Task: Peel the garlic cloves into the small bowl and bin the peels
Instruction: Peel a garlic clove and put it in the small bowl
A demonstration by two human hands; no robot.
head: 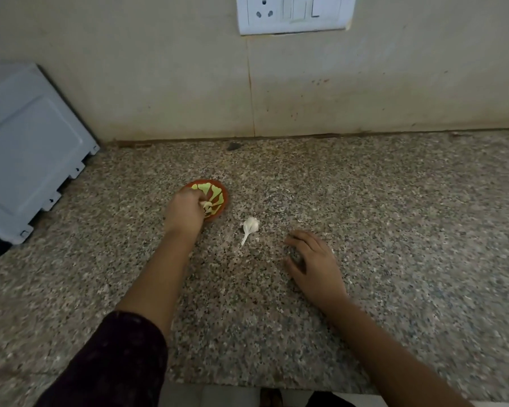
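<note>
A small red bowl [218,191] with a yellow-green pattern sits on the speckled granite counter [365,201]. My left hand [184,212] reaches over the bowl's near left side and pinches a pale garlic piece [205,204] above the inside of the bowl. A white garlic bulb piece [249,226] with a papery stem lies on the counter just right of the bowl. My right hand [312,259] rests on the counter to the right of the garlic, fingers loosely curved and holding nothing.
A grey appliance [30,148] stands at the left against the tiled wall [159,83]. A white socket and switch plate [294,13] is on the wall above. The counter's front edge [247,387] runs below my arms.
</note>
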